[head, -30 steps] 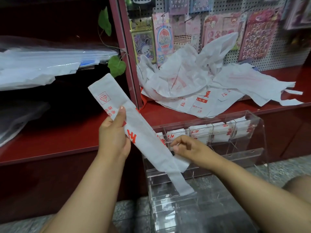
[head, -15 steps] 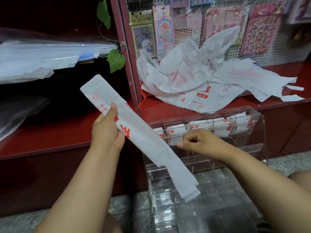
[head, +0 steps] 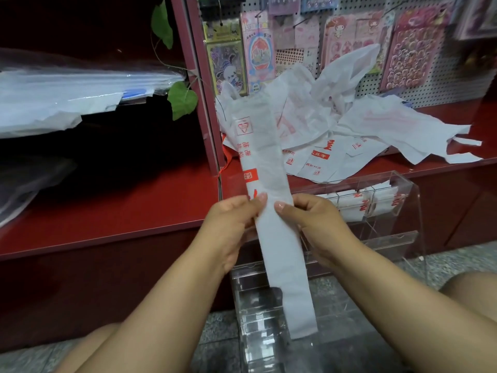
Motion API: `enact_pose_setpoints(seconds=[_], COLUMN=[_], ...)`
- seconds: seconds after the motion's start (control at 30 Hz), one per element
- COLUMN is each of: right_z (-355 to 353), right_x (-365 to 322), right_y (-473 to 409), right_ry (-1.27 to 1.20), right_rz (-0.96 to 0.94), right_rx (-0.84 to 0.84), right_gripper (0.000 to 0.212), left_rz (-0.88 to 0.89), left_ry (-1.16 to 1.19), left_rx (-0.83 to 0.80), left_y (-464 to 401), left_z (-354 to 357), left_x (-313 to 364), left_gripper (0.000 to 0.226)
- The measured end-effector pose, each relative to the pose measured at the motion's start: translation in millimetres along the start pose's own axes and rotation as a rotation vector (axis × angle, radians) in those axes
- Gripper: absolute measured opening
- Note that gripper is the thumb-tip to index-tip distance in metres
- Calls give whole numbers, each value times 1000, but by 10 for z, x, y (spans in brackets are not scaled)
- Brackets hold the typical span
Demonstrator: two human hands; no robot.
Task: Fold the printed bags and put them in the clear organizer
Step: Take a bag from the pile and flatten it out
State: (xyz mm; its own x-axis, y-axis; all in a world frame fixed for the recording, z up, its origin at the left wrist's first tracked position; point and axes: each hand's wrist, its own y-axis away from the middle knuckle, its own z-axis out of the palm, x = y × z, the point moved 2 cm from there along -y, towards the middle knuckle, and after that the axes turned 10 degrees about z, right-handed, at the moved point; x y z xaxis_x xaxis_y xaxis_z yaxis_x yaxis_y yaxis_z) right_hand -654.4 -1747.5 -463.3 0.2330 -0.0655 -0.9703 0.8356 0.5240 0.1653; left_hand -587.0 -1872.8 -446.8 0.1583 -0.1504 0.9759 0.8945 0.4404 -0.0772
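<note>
You are holding a folded bag (head: 269, 211) as a long narrow strip in front of you, its long axis running almost straight up and down with a slight lean, so the top end sits a little to the left and the bottom end trails off to the lower right. The upper part, with red print down its left edge, rises in front of the red shelf (head: 121, 211) and overlaps the loose pile of bags (head: 349, 125) lying there; the plain lower end hangs free in front of the clear organizer (head: 403, 211), not inside it. Your left hand (head: 231, 227) grips the strip's left edge about midway along, thumb pressed onto the front face and fingers curled behind. Your right hand (head: 314, 224) mirrors it on the right edge at the same height, thumb on the front and fingers wrapped behind, so both hands pinch the bag from either side with the thumbs close together. Both forearms reach up from the bottom of the view and converge on the strip, wrists roughly level. The organizer stands on the floor against the shelf front, just behind your right hand, and its top row of compartments holds folded bags (head: 376, 203) with red print. The lower tiers are partly hidden by the strip and your arms. Behind the pile, sticker sheets (head: 411, 52) hang on a white pegboard (head: 430, 87), and to the left of the red upright a green leaf (head: 183, 100) hangs beside a stack of clear plastic sheets (head: 67, 95).
</note>
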Motion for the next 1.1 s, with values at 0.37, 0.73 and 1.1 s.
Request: enact_pose_setpoints(seconds=[0.37, 0.73, 1.1], right_z=[-82, -134, -202], right_x=[-183, -213, -68], right_y=[12, 0, -161], right_ry=[158, 128, 146], right_rz=[-198, -237, -93], right_rx=[85, 46, -18], right_gripper=[16, 5, 7], left_rz=[266, 385, 180], left_ry=[-196, -230, 85], left_rx=[141, 104, -6], left_y=[34, 48, -43], left_z=[-21, 30, 59], left_x=[39, 176, 3], left_gripper=[24, 18, 24])
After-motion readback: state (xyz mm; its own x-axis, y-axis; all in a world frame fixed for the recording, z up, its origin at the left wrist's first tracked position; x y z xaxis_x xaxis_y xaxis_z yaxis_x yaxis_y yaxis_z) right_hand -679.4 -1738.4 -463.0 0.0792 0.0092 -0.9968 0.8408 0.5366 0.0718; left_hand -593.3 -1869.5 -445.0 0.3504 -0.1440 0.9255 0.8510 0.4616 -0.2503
